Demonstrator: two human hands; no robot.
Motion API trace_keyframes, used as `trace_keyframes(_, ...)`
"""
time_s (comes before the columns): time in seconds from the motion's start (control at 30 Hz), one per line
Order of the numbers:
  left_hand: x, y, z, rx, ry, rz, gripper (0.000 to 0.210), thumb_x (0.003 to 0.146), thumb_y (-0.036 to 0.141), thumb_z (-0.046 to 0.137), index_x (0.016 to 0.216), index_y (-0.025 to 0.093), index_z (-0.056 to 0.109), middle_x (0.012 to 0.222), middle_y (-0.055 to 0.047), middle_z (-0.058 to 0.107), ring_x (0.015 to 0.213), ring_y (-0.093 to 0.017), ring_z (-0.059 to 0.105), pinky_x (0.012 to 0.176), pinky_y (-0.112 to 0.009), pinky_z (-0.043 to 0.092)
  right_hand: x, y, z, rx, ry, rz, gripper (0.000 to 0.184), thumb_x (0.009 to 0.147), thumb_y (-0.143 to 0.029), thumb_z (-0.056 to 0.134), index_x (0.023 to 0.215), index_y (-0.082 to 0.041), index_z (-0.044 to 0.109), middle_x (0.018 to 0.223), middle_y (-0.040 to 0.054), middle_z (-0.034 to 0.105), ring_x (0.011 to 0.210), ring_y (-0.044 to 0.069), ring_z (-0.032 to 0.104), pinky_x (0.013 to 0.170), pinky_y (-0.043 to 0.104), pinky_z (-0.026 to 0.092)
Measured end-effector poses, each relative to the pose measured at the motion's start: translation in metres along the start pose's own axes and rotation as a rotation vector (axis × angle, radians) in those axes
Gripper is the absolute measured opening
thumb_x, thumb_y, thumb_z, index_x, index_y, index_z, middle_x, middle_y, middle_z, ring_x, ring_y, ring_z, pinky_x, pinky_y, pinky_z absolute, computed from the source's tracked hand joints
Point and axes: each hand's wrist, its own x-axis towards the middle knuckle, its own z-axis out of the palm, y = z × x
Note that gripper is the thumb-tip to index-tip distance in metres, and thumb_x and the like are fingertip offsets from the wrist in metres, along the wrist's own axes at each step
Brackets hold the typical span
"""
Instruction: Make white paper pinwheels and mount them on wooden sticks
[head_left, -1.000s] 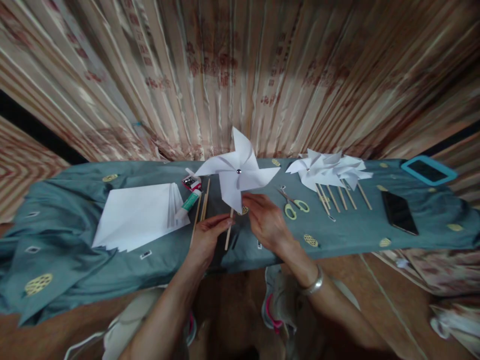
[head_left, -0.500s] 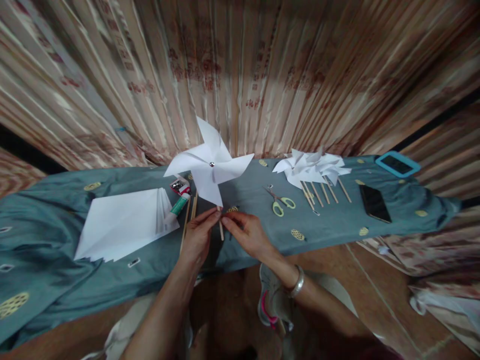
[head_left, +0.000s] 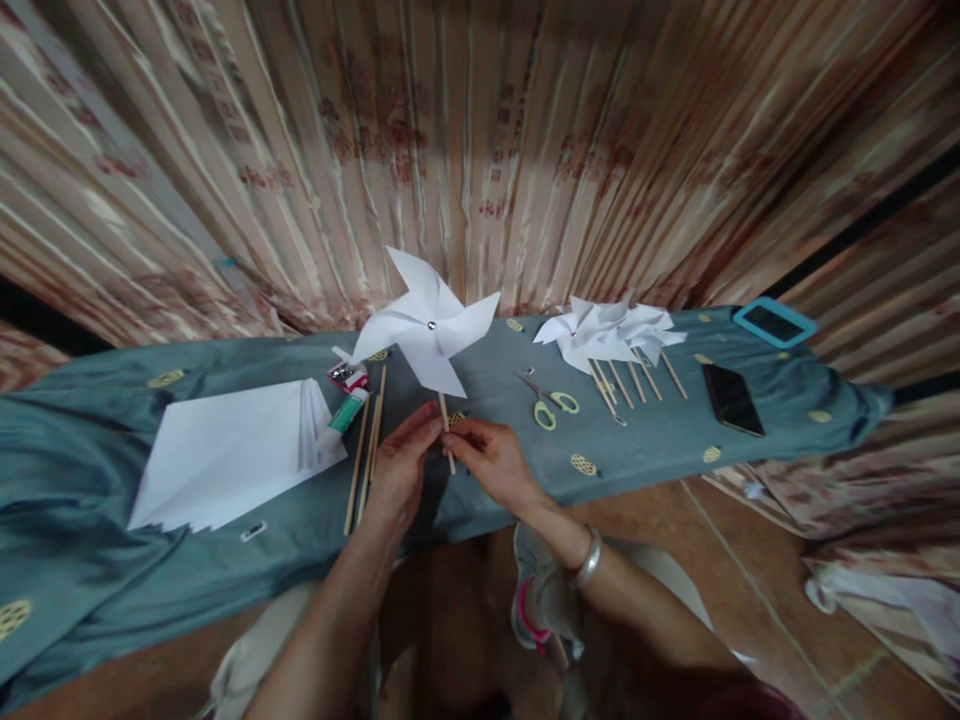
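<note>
A white paper pinwheel (head_left: 442,345) with a shiny round pin at its centre stands upright on a thin wooden stick (head_left: 444,408). My right hand (head_left: 491,460) pinches the lower part of this stick between thumb and fingers. Just left of the stick is my left hand (head_left: 401,465), its fingers stretched out and the thumb slightly apart from them; whether the tips touch the stick is hard to see. Several loose wooden sticks (head_left: 357,465) lie beside my left hand on the teal cloth.
A stack of white paper (head_left: 225,445) lies left, with a glue stick (head_left: 348,411) and a small red-and-clear pack (head_left: 346,376) nearby. Green-handled scissors (head_left: 546,412), several finished pinwheels (head_left: 600,335), a black phone (head_left: 733,398) and a blue-framed device (head_left: 774,322) are to the right.
The pinwheel has turned a little and its stick has shifted slightly right. My left fingers have loosened from the stick, while my right hand has closed on it. The view has shifted slightly.
</note>
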Motion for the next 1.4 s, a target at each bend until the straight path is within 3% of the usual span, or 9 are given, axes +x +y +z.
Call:
trace_keyframes(0.2, 0.002, 0.005, -0.008, 0.083, 0.045, 0.016, 0.05, 0.045, 0.033, 0.09, 0.09, 0.016, 0.075, 0.088, -0.005, 0.074, 0.088, -0.018, 0.066, 0.088, -0.03, 0.044, 0.029, 0.007, -0.03, 0.03, 0.126, 0.074, 0.031, 0.074, -0.049, 0.062, 0.07, -0.018, 0.067, 0.06, 0.0007, 0.065, 0.052, 0.012, 0.054, 0.053, 0.024, 0.043)
trace_keyframes(0.43, 0.001, 0.006, -0.017, 0.124, 0.033, 0.024, 0.051, 0.046, 0.036, 0.089, 0.09, 0.017, 0.075, 0.092, -0.006, 0.074, 0.094, -0.019, 0.065, 0.094, -0.032, 0.042, 0.061, 0.012, -0.107, -0.21, 0.192, 0.143, 0.051, 0.064, -0.068, 0.06, 0.069, -0.017, 0.065, 0.065, 0.0058, 0.069, 0.052, 0.012, 0.056, 0.053, 0.025, 0.045)
trace_keyframes(0.63, 0.0, 0.01, -0.026, 0.125, 0.051, -0.007, 0.052, 0.043, 0.035, 0.09, 0.09, 0.018, 0.076, 0.091, -0.007, 0.075, 0.095, -0.021, 0.066, 0.096, -0.034, 0.041, 0.053, 0.026, -0.18, -0.565, 0.216, 0.233, 0.035, 0.072, -0.048, 0.063, 0.054, -0.018, 0.063, 0.05, 0.0017, 0.063, 0.048, 0.012, 0.053, 0.049, 0.023, 0.038)
trace_keyframes(0.77, 0.0, 0.012, -0.032, 0.132, 0.063, -0.012, 0.053, 0.039, 0.036, 0.092, 0.086, 0.019, 0.077, 0.09, -0.006, 0.075, 0.095, -0.02, 0.066, 0.098, -0.034, 0.041, 0.052, 0.035, -0.211, -0.799, 0.213, 0.322, 0.021, 0.075, -0.027, 0.061, 0.057, -0.017, 0.068, 0.05, 0.001, 0.063, 0.05, 0.014, 0.056, 0.052, 0.024, 0.038)
trace_keyframes(0.9, 0.0, 0.013, -0.035, 0.151, 0.06, -0.001, 0.052, 0.04, 0.037, 0.091, 0.087, 0.019, 0.077, 0.091, -0.007, 0.076, 0.098, -0.021, 0.066, 0.099, -0.035, 0.041, 0.052, 0.039, -0.223, -0.948, 0.146, 0.367, 0.02, 0.079, -0.021, 0.059, 0.067, -0.017, 0.073, 0.061, 0.0037, 0.07, 0.06, 0.016, 0.063, 0.057, 0.024, 0.04)
trace_keyframes(1.13, -0.003, 0.013, -0.036, 0.167, 0.045, 0.03, 0.048, 0.045, 0.036, 0.09, 0.088, 0.018, 0.077, 0.091, -0.007, 0.075, 0.096, -0.021, 0.066, 0.098, -0.035, 0.042, 0.055, 0.04, -0.223, -1.126, 0.019, 0.421, 0.021, 0.084, -0.025, 0.057, 0.082, -0.018, 0.076, 0.075, 0.0052, 0.075, 0.072, 0.017, 0.068, 0.061, 0.023, 0.044)
trace_keyframes(1.4, -0.006, 0.019, -0.045, 0.189, 0.033, 0.053, 0.048, 0.046, 0.038, 0.089, 0.087, 0.019, 0.077, 0.089, -0.006, 0.075, 0.094, -0.021, 0.066, 0.097, -0.035, 0.043, 0.067, 0.038, -0.213, -1.309, -0.073, 0.486, 0.022, 0.085, -0.028, 0.057, 0.08, -0.018, 0.076, 0.065, 0.0042, 0.072, 0.062, 0.017, 0.066, 0.055, 0.023, 0.041)
